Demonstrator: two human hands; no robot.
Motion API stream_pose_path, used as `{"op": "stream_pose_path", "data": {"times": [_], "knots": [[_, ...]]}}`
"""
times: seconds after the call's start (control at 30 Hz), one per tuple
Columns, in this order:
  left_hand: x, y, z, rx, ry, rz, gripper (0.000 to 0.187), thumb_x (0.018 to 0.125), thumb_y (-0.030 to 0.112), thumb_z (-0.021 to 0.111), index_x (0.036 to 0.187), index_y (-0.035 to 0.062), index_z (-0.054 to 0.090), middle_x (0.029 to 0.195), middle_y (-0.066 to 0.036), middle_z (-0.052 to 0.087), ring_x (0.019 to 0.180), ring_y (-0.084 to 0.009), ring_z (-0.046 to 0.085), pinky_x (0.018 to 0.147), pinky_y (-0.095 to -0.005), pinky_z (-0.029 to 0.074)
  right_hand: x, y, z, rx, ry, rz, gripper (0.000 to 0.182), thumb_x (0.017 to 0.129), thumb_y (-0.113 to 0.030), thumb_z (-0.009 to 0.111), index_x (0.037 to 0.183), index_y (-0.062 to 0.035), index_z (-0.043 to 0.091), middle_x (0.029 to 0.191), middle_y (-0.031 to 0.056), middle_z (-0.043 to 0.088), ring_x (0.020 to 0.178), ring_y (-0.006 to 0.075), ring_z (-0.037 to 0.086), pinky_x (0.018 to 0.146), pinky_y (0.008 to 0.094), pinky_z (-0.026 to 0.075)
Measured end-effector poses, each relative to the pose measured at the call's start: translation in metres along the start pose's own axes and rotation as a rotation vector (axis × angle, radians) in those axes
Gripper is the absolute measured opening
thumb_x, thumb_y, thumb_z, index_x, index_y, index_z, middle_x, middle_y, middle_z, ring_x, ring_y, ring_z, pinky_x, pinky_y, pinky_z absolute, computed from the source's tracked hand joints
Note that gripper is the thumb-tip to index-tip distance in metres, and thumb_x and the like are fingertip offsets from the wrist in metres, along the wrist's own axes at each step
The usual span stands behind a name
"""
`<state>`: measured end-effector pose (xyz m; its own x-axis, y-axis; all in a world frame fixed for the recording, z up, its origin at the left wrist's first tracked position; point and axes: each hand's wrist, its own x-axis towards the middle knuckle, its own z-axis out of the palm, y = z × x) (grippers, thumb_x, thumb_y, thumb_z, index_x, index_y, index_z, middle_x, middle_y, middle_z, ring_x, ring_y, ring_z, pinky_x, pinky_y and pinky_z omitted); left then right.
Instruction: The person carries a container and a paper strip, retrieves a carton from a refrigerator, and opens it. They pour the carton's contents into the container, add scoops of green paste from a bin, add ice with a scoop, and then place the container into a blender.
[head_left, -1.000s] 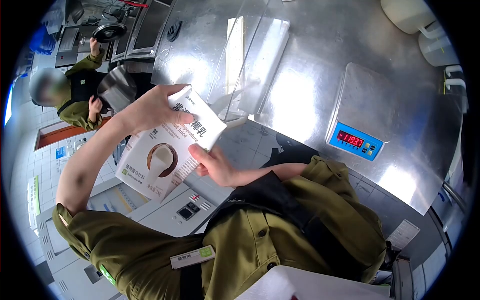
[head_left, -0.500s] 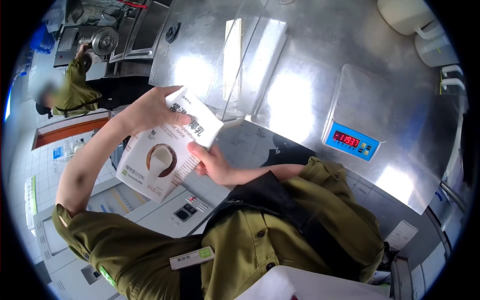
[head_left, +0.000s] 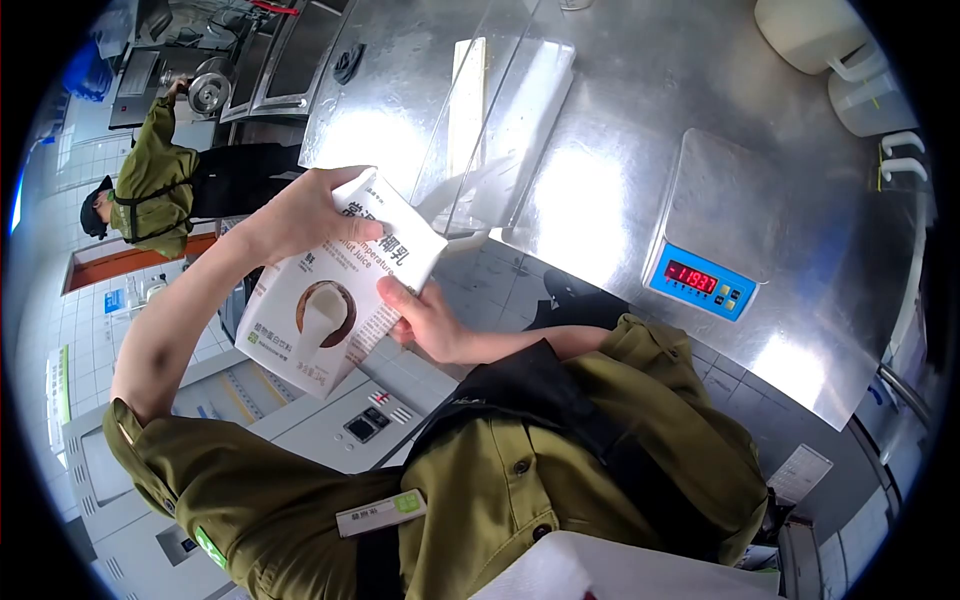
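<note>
A white carton of coconut juice (head_left: 290, 345), printed with a halved coconut, is held tilted in front of my body. My left hand (head_left: 305, 220) is closed around its upper left corner, thumb across the printed front and fingers partly hidden behind it. Lower down, my right hand (head_left: 432, 322) grips the right-hand edge, its thumb on the front and its other fingers curled against the side. The carton's back and base are out of sight.
A steel table (head_left: 620, 70) carries a scale (head_left: 715, 220) with a red lit display, a clear cover (head_left: 540, 110) and a dark looped item (head_left: 347, 64). White jugs (head_left: 860, 95) stand at upper right. A co-worker (head_left: 155, 185) holds a metal pan (head_left: 210, 90) at upper left.
Both hands keep hold of the carton, which has barely shifted. The co-worker at upper left has changed posture slightly, and the pan has moved a little. The scale's display reads the same.
</note>
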<state>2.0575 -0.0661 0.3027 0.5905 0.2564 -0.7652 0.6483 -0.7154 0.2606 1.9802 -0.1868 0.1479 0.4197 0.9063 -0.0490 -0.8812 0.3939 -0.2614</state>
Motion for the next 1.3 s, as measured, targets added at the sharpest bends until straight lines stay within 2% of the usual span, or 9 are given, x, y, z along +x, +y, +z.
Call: {"op": "stream_pose_path", "data": {"times": [0.13, 0.43, 0.53, 0.77, 0.83, 0.97, 1.1, 1.2, 1.3], "knots": [[-0.005, 0.001, 0.001, -0.068, 0.011, -0.018, 0.073, 0.064, 0.025, 0.073, 0.123, -0.0005, 0.038, 0.087, -0.008, 0.061, 0.073, -0.0110, 0.058, 0.066, -0.0257, 0.050, -0.001, -0.003, 0.002, -0.020, 0.014, -0.011, 0.032, 0.085, -0.036, 0.050, 0.072, -0.0062, 0.047, 0.057, -0.0030, 0.042, 0.043, 0.0029, 0.034, 0.035, 0.0188, 0.027], [-0.005, 0.000, 0.000, 0.081, 0.004, 0.011, 0.073, 0.065, 0.025, 0.072, 0.125, 0.0016, 0.036, 0.087, -0.010, 0.061, 0.073, -0.0132, 0.060, 0.067, -0.0261, 0.051, 0.006, 0.008, -0.005, -0.017, -0.007, 0.015, 0.033, 0.084, -0.037, 0.050, 0.069, -0.0076, 0.047, 0.054, -0.0037, 0.039, 0.042, 0.0032, 0.033, 0.035, 0.0188, 0.024], [-0.006, -0.006, 0.002, 0.068, 0.066, 0.049, 0.069, 0.064, 0.029, 0.073, 0.122, 0.0070, 0.043, 0.083, -0.010, 0.063, 0.067, -0.0135, 0.062, 0.060, -0.0254, 0.051, 0.005, 0.006, -0.002, -0.030, 0.021, -0.007, 0.033, 0.084, -0.036, 0.051, 0.069, -0.0074, 0.047, 0.055, -0.0036, 0.040, 0.042, 0.0031, 0.033, 0.035, 0.0187, 0.024], [-0.008, -0.022, 0.005, 0.026, 0.114, 0.136, 0.070, 0.065, 0.029, 0.071, 0.122, 0.0025, 0.041, 0.079, -0.009, 0.063, 0.065, -0.0121, 0.061, 0.058, -0.0243, 0.051, 0.004, 0.005, -0.003, -0.068, 0.029, -0.009, 0.031, 0.084, -0.034, 0.052, 0.073, -0.0055, 0.049, 0.061, -0.0032, 0.043, 0.046, 0.0023, 0.034, 0.036, 0.0178, 0.027], [-0.007, -0.026, 0.007, -0.024, 0.119, 0.159, 0.071, 0.066, 0.029, 0.071, 0.123, 0.0008, 0.039, 0.079, -0.008, 0.062, 0.064, -0.0108, 0.060, 0.058, -0.0241, 0.051, 0.002, 0.003, -0.003, -0.125, 0.060, 0.001, 0.031, 0.084, -0.035, 0.052, 0.074, -0.0052, 0.050, 0.061, -0.0032, 0.043, 0.046, 0.0024, 0.035, 0.036, 0.0177, 0.027], [-0.014, -0.039, 0.015, -0.185, 0.142, 0.196, 0.076, 0.065, 0.025, 0.072, 0.126, -0.0003, 0.034, 0.093, -0.009, 0.059, 0.083, -0.0108, 0.055, 0.075, -0.0243, 0.046, 0.003, 0.001, -0.020, -0.312, 0.006, 0.024, 0.033, 0.084, -0.037, 0.050, 0.077, -0.0045, 0.051, 0.061, -0.0031, 0.043, 0.047, 0.0023, 0.035, 0.037, 0.0167, 0.027], [-0.010, -0.066, 0.037, -0.306, 0.283, 0.342, 0.077, 0.065, 0.017, 0.073, 0.127, -0.0007, 0.031, 0.105, -0.010, 0.054, 0.094, -0.0122, 0.051, 0.085, -0.0246, 0.040, -0.018, -0.032, -0.046, -0.410, -0.039, 0.298, 0.033, 0.087, -0.035, 0.041, 0.085, -0.0041, 0.053, 0.069, -0.0008, 0.047, 0.055, 0.0035, 0.038, 0.047, 0.0188, 0.033], [-0.005, -0.090, 0.061, -0.403, 0.416, 0.440, 0.076, 0.064, 0.011, 0.072, 0.128, 0.0041, 0.032, 0.121, -0.012, 0.046, 0.104, -0.0145, 0.047, 0.089, -0.0263, 0.037, -0.048, -0.068, -0.077, -0.770, -0.026, 0.356, 0.027, 0.088, -0.019, 0.035, 0.101, -0.0018, 0.052, 0.078, 0.0020, 0.049, 0.057, 0.0050, 0.038, 0.054, 0.0193, 0.037], [0.001, -0.101, 0.090, -0.415, 0.558, 0.567, 0.079, 0.062, 0.011, 0.073, 0.129, 0.0057, 0.030, 0.120, -0.012, 0.047, 0.105, -0.0146, 0.047, 0.090, -0.0276, 0.037, -0.070, -0.115, -0.063, -1.118, -0.057, 0.277, 0.027, 0.086, -0.009, 0.038, 0.107, 0.0021, 0.051, 0.084, 0.0041, 0.052, 0.066, 0.0077, 0.046, 0.060, 0.0203, 0.041]]}}
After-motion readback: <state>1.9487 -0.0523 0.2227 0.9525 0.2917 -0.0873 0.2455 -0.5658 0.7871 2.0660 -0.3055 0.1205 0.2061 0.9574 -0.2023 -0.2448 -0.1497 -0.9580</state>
